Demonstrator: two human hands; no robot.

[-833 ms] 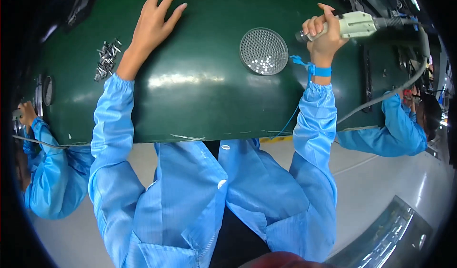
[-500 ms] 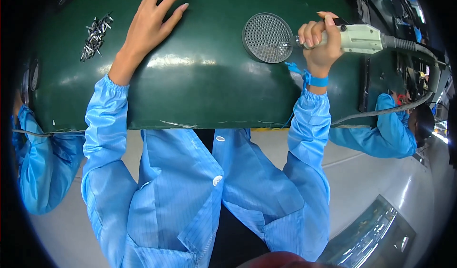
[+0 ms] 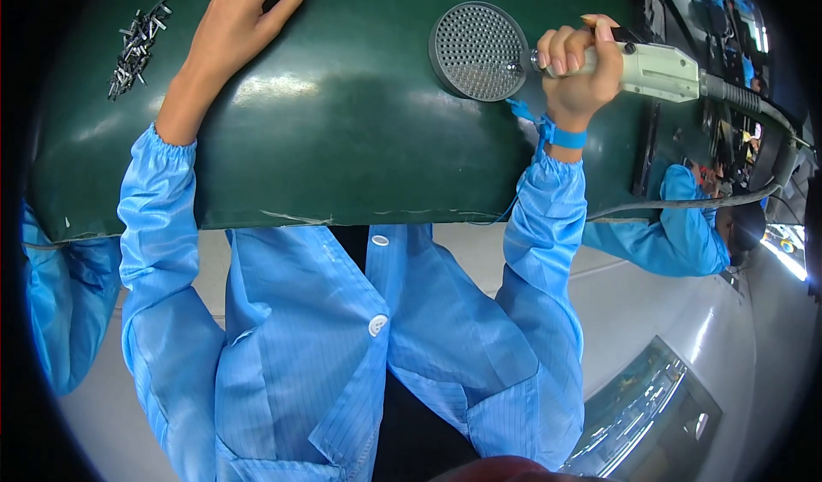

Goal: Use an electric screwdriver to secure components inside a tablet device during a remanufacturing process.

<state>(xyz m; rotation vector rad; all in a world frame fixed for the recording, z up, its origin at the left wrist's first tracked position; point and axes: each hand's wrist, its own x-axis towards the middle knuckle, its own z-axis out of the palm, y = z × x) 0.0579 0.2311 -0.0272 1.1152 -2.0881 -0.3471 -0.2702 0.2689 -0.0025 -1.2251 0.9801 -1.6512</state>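
My right hand (image 3: 580,67) is wrapped round a pale green electric screwdriver (image 3: 659,71), held sideways with its cable running off to the right. Its tip end points left, to the right side of a round grey dish (image 3: 475,50) pitted with rows of small holes. Whether the tip touches the dish, I cannot tell. Over the green table, my left hand (image 3: 231,24) stretches forward with its thumb out and holds nothing that shows; the upper edge cuts off some fingertips. Left of it lies a pile of small dark and silver metal pins or screws (image 3: 137,50).
The green table mat (image 3: 360,174) has a worn front edge. A grey cable (image 3: 676,202) crosses the right side. A co-worker's blue sleeve (image 3: 655,234) reaches in at the right, and another blue sleeve (image 3: 68,311) shows at the far left.
The whole view has shifted, so the pile and my left hand appear further left and higher. My right hand keeps its hold on the electric screwdriver beside the dish.
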